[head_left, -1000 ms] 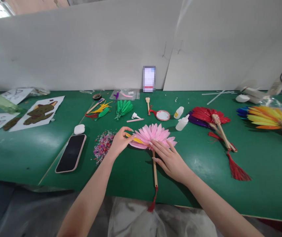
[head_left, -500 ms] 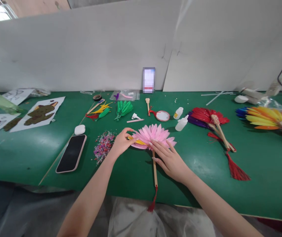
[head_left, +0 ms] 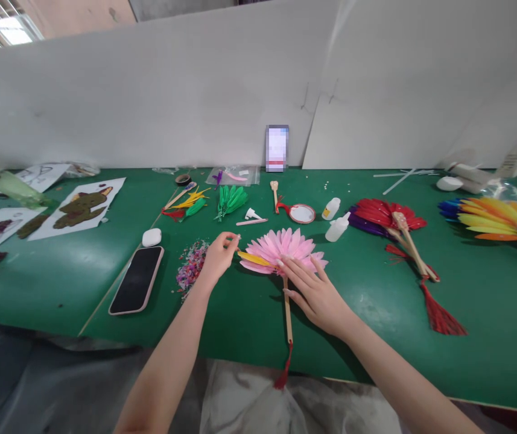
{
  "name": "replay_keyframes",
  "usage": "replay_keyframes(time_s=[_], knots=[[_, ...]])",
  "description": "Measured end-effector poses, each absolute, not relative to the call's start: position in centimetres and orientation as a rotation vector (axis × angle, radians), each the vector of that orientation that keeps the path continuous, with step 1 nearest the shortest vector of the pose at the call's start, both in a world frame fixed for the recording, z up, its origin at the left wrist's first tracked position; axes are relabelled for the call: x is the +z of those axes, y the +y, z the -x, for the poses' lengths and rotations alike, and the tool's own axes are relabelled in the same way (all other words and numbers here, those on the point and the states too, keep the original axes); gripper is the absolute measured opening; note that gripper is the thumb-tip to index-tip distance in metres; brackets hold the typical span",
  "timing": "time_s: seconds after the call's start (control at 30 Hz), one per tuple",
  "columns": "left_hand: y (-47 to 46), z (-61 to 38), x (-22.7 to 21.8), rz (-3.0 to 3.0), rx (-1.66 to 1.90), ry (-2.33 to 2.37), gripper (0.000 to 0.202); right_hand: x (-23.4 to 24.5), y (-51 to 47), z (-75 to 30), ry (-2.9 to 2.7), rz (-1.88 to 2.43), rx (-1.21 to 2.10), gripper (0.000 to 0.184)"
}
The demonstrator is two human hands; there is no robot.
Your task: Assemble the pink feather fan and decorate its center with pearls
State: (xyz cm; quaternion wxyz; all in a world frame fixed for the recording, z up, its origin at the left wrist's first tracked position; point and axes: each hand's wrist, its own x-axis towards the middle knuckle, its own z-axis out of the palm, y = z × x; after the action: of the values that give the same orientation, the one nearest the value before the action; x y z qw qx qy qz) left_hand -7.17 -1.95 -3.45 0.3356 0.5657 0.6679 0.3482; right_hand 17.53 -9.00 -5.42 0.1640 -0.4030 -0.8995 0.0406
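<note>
A pink feather fan (head_left: pixel 280 244) with a wooden handle (head_left: pixel 288 310) and a red tassel (head_left: pixel 282 374) lies on the green table (head_left: pixel 466 313) in front of me. A yellow feather (head_left: pixel 253 259) rests across its left side. My right hand (head_left: pixel 319 292) lies flat with fingers spread on the fan's lower edge, where the handle begins. My left hand (head_left: pixel 215 259) hovers just left of the fan, thumb and forefinger pinched together a little above the yellow feather's tip. Whether they hold anything I cannot make out.
Left of my hands are a pile of coloured bits (head_left: pixel 190 265), a black phone (head_left: pixel 137 279) and a white case (head_left: pixel 151 237). Behind the fan lie green feathers (head_left: pixel 230 199), a small mirror (head_left: pixel 301 213) and two glue bottles (head_left: pixel 337 227). A red fan (head_left: pixel 382 212) and a rainbow fan (head_left: pixel 493 216) lie to the right.
My left hand has drawn back and up from the yellow feather's end, which stays on the pink fan. My right hand has stayed flat on the fan.
</note>
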Motion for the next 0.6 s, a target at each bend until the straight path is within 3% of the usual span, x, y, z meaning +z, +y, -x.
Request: replay_keyframes(time_s=[0.43,0.6], knots=[[-2.9,5.6,-2.8,-1.894,1.171,1.678,0.033,-5.5,-8.3,-18.7,-2.027,1.315,0.046,0.049],[-5.6,2.4,-2.1,-2.589,0.607,0.968,0.056,-5.4,-8.0,-19.2,-1.843,1.38,0.05,0.048]])
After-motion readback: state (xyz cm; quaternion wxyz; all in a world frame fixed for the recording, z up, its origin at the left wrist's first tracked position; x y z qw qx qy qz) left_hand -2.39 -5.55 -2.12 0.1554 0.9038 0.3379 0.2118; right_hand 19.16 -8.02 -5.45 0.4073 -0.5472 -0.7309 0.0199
